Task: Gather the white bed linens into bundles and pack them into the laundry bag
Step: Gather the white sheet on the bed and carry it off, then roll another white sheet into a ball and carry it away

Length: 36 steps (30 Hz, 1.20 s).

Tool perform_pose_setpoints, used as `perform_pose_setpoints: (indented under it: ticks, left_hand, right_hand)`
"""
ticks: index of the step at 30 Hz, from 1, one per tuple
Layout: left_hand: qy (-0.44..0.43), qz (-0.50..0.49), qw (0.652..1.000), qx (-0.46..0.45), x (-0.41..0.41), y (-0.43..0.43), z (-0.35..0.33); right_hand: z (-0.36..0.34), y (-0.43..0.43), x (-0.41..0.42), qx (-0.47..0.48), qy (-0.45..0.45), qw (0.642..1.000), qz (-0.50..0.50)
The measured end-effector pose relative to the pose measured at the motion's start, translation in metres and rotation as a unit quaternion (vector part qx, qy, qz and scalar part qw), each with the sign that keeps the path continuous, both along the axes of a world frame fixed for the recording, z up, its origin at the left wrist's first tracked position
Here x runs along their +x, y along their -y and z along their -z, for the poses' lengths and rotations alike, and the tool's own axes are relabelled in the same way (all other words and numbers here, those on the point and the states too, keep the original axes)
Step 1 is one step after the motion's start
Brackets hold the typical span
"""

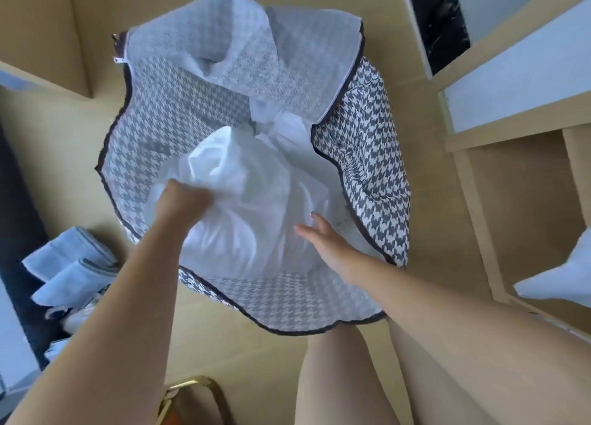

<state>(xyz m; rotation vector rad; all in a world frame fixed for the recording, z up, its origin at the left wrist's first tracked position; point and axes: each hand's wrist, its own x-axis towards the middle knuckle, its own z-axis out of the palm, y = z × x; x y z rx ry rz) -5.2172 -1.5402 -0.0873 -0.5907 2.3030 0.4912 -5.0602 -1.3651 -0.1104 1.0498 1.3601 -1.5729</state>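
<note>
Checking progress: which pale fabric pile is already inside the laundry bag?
The bunched white linens in the middle, inside the houndstooth laundry bag, gripped by the left hand. The folded pale cloths at left lie outside it on the floor.

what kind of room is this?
Probably a bedroom or hotel room: white bed linens are packed into a houndstooth laundry bag on a light wood floor, with folded towels beside it.
</note>
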Motion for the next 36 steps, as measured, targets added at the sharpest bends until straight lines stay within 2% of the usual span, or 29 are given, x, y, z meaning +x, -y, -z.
perform_pose_setpoints:
  ticks: [4,6,9,12,14,17,23,26,30,34,36]
  left_hand:
    - [0.052,0.022,0.987,0.152,0.024,-0.059,0.021]
    - [0.074,0.035,0.977,0.198,0.042,-0.086,0.024]
    - [0.103,0.092,0.973,0.186,0.072,-0.103,0.016]
    - [0.116,0.195,0.963,0.147,0.105,-0.105,-0.004]
    - [0.124,0.215,0.957,0.148,0.127,-0.11,-0.025]
    - [0.128,0.247,0.947,0.164,0.153,-0.126,-0.055]
    - [0.117,0.435,0.881,0.144,0.217,-0.171,-0.096]
    - [0.107,0.525,0.833,0.137,0.282,-0.204,-0.12]
    - [0.096,0.654,0.736,0.144,0.406,-0.229,-0.144]
    - [0.168,0.736,0.636,0.161,0.555,-0.223,-0.155]
    - [0.188,0.806,0.544,0.14,0.62,-0.214,-0.165]
  right_hand:
    - [0.002,-0.011,-0.004,0.088,-0.033,0.994,-0.061]
    - [0.0,-0.015,-0.006,0.123,-0.047,0.988,-0.084]
    - [-0.007,-0.021,-0.004,0.131,-0.052,0.987,-0.081]
    - [-0.029,-0.03,0.005,0.141,-0.083,0.98,-0.117]
    - [-0.049,-0.037,0.021,0.15,-0.103,0.975,-0.13]
    - [-0.075,-0.047,0.064,0.156,-0.1,0.978,-0.091]
    - [-0.133,-0.077,0.193,0.203,-0.075,0.976,-0.007]
    - [-0.16,-0.075,0.285,0.256,-0.046,0.961,0.092]
    - [-0.192,-0.033,0.424,0.285,-0.027,0.929,0.234]
    - [-0.216,0.022,0.556,0.339,0.013,0.836,0.431]
    - [-0.229,0.043,0.61,0.356,0.043,0.792,0.494]
